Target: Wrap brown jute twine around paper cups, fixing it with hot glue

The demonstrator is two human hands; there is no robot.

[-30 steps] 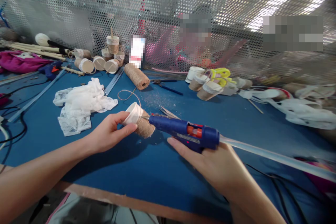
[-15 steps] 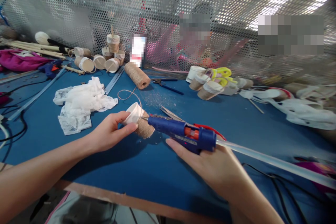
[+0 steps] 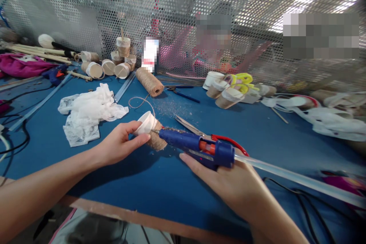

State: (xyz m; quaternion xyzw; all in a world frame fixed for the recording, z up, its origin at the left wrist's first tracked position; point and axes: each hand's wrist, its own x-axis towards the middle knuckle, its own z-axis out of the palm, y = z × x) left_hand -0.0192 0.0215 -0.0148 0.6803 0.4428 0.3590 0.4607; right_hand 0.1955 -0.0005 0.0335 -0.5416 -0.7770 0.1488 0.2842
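Observation:
My left hand (image 3: pixel 126 139) grips the white rim of a paper cup (image 3: pixel 146 122), which lies tilted with its lower part wrapped in brown twine (image 3: pixel 158 143). Around the handle of a blue glue gun (image 3: pixel 188 141) my right hand (image 3: pixel 228 179) is closed; the trigger fingers are hidden beneath it. The gun's nozzle points left and meets the cup's side near the edge of the twine. A clear glue stick (image 3: pixel 286 175) sticks out of its back. From the cup a loose strand loops back to the twine spool (image 3: pixel 149 82). Behind the gun lie red-handled scissors (image 3: pixel 190 125).
White lace (image 3: pixel 91 114) lies left of the cup. Several wrapped cups (image 3: pixel 122 47) are stacked at the back left, more cups (image 3: pixel 228 97) at the back right beside white ribbon (image 3: pixel 334 122). Pliers (image 3: pixel 185 95) rest behind the scissors. Black cables (image 3: pixel 305 202) run at the right. Perforated metal (image 3: pixel 177 4) stands behind.
The glue gun's nozzle has shifted slightly left and down along the cup, exposing more of the scissors. My left hand and the cup stay almost in place.

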